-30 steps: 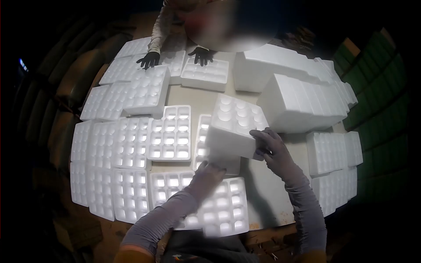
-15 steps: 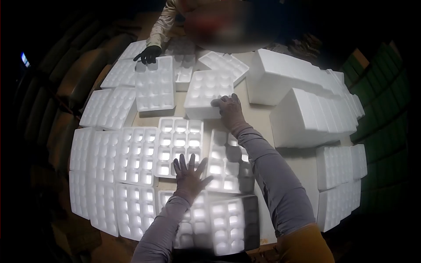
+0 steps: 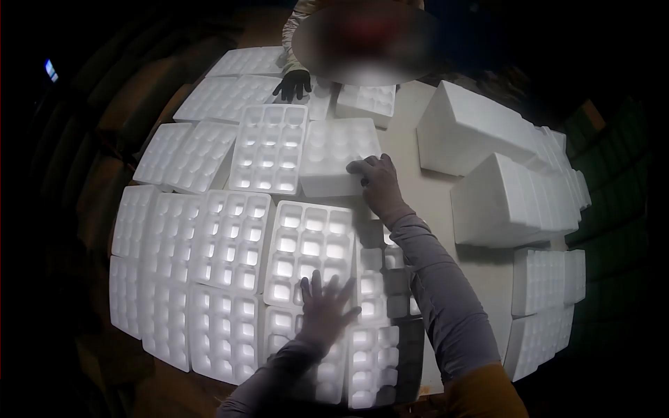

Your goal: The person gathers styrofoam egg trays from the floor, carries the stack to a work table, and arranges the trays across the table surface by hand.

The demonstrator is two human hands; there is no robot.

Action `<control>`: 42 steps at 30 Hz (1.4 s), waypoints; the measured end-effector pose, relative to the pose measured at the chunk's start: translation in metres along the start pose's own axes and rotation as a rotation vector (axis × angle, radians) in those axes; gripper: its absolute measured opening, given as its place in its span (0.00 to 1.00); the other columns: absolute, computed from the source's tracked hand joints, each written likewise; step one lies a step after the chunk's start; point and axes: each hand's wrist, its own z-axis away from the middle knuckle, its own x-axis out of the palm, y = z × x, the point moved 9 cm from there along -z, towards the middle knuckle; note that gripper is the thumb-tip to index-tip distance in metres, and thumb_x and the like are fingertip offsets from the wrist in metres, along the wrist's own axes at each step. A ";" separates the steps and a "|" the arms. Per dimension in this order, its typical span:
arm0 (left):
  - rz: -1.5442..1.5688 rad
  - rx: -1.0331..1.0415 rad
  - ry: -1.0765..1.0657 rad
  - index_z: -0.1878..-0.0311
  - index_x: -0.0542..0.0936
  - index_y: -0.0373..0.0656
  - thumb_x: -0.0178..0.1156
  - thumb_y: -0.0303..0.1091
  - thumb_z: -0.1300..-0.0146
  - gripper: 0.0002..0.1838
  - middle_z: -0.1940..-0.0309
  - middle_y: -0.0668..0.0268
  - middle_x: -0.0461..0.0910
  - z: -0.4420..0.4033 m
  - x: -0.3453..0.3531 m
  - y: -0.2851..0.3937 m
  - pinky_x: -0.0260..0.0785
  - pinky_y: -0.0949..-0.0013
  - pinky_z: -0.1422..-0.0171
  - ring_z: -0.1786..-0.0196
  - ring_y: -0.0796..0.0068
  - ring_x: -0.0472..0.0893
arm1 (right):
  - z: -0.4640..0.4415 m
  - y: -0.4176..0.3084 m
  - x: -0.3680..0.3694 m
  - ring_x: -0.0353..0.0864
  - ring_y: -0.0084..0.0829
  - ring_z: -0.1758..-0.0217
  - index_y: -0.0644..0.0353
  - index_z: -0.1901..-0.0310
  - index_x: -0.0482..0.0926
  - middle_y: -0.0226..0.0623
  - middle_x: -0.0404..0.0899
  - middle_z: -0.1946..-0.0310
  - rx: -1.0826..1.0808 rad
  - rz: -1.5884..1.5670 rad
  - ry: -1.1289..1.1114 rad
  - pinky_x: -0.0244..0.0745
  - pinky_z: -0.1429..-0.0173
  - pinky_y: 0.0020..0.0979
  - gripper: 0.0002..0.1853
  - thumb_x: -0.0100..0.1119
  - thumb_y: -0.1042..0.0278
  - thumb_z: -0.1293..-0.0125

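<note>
The right hand (image 3: 376, 177) is bent at the front right corner of a white foam block (image 3: 334, 157), its fingers touching the edge; whether it grips or only pushes cannot be told. The left hand (image 3: 326, 306) is lower and nearer the wearer, holding nothing, its fingers spread above the near edge of a pocketed tray (image 3: 312, 233); contact is unclear. The foam block lies beyond both hands, just beside another pocketed tray on its left.

Around them, white trays cover the left and near parts of a pale counter (image 3: 410, 150), whose bare strip runs up the right of centre. Beyond that strip are two long smooth-sided stacks (image 3: 514, 202), with smaller pocketed pieces (image 3: 547, 282) nearer the wearer. Across the counter, a co-worker's dark-gloved hand (image 3: 293, 85) reaches down to the far trays. The room is dim, with green stacked shapes (image 3: 606, 237) to the right and a small bright light (image 3: 51, 70) at upper left.

The trays look like matte foam, with rows of rounded-square hollows; the foam block has straight sides and soft round forms on top. The wearer's sleeves are greyish and wrinkled, the right one orange-brown towards the elbow
</note>
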 end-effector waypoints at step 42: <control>-0.121 -0.476 -0.095 0.24 0.63 0.60 0.49 0.65 0.30 0.36 0.31 0.57 0.68 -0.171 -0.034 -0.167 0.35 0.40 0.19 0.22 0.53 0.56 | 0.100 0.101 -0.058 0.74 0.43 0.43 0.49 0.44 0.75 0.38 0.76 0.52 0.029 0.396 0.022 0.59 0.29 0.47 0.22 0.60 0.73 0.42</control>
